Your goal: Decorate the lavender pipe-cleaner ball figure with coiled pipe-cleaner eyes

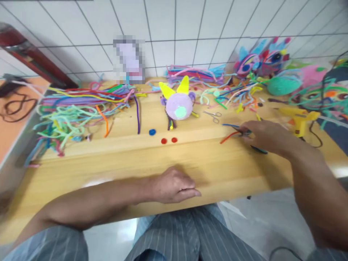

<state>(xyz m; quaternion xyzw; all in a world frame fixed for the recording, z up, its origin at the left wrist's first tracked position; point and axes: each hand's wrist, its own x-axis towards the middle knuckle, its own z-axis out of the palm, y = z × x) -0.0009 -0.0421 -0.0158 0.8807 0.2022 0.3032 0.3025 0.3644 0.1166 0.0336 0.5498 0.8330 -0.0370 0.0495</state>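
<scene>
My left hand (176,186) rests near the table's front edge, fingers curled in a loose fist with nothing showing in it. Over the right side of the table, my right hand (268,136) is closed on a dark, pliers-like tool (240,132), blurred by motion. Thin blue and red-orange lengths (228,137) spread left from it, and a dark, handle-like piece (259,149) lies below the hand. Beyond the left hand are two red discs (164,141) and a blue disc (152,132). Behind them stands a lilac, round figure (179,103) with yellow ears and a mint spot.
Pipe cleaners in loose piles (62,119) and bundles (194,73) lie left and back. Small scissors (214,116) sit right of the figure. A yellow glue gun (300,117) with a cord is beyond my right hand. Colourful figures (247,65) stand by the tiled wall.
</scene>
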